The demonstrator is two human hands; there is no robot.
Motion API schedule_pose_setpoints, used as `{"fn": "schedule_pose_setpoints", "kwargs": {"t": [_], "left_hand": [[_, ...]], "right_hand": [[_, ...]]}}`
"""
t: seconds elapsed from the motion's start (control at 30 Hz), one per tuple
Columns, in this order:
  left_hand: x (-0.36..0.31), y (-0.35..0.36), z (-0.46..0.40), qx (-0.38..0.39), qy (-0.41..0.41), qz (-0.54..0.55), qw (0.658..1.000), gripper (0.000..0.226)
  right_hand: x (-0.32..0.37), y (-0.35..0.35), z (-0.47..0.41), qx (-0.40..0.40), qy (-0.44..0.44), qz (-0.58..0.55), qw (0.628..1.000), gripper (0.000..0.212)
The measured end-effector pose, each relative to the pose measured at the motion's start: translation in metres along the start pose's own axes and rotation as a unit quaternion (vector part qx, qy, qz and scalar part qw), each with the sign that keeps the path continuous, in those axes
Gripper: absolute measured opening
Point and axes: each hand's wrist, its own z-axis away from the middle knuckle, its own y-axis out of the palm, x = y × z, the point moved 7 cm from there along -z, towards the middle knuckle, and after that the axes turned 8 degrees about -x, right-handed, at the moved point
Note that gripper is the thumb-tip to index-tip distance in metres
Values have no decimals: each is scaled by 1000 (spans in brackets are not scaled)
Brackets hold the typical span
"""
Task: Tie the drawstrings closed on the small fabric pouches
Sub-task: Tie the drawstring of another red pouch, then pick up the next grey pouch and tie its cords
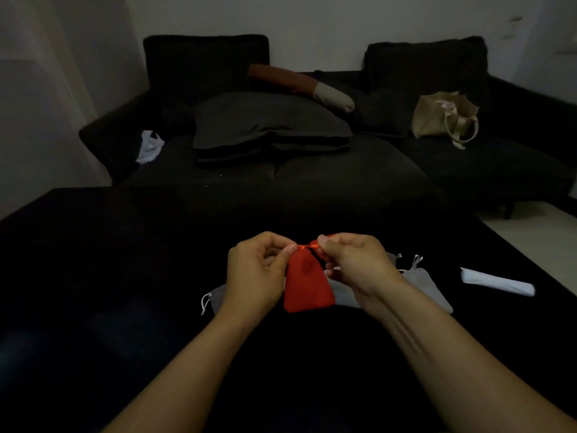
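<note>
Both hands' fingers pinch the red pouch's drawstring; grey pouches lie beneath.

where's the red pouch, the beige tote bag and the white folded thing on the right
red fabric drawstring pouch (pixel 307 287): head view, middle of its body below the cinched neck
beige fabric tote bag (pixel 432 120): head view, its front panel, on the dark sofa
white folded strip (pixel 496 281): head view, middle of its length

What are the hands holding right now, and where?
Both hands, left and right, pinch the red pouch's drawstring at its gathered neck.
</note>
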Motion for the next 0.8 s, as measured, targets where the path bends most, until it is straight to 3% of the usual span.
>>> {"fn": "schedule_pose_setpoints", "kwargs": {"t": [0.13,0.2,0.27,0.33,0.37,0.43,0.5,0.57,0.63,0.7,0.8], "left_hand": [[28,0,-1,37,-119,74,989,10],[35,-1,-2,69,-135,77,985,11],[43,-11,-11,84,-143,64,984,12],[60,-38,-27,72,-120,-80,987,14],[72,-52,-33,82,-110,-195,971,28],[105,-73,-32,152,-143,-362,909,61],[127,-79,-22,210,-180,-423,863,68],[136,-76,-20,216,-173,-393,877,42],[131,-73,-19,215,-150,-345,901,25],[118,-68,-20,207,-122,-283,929,21],[79,-59,-16,186,-58,-157,968,24]], "right_hand": [[-14,12,2,144,22,56,988,35],[-24,21,1,189,24,82,978,25],[-34,29,-5,177,18,82,981,9],[-43,36,-14,132,14,98,986,5],[-47,38,-19,114,8,119,986,7],[-54,41,-30,82,-16,184,979,11],[-52,42,-38,46,-79,282,955,15],[-38,44,-35,-7,-191,417,889,13],[-18,58,-18,-48,-308,484,818,24],[-13,75,-5,11,-343,431,834,41],[-22,92,-2,135,-285,350,882,55]]}}
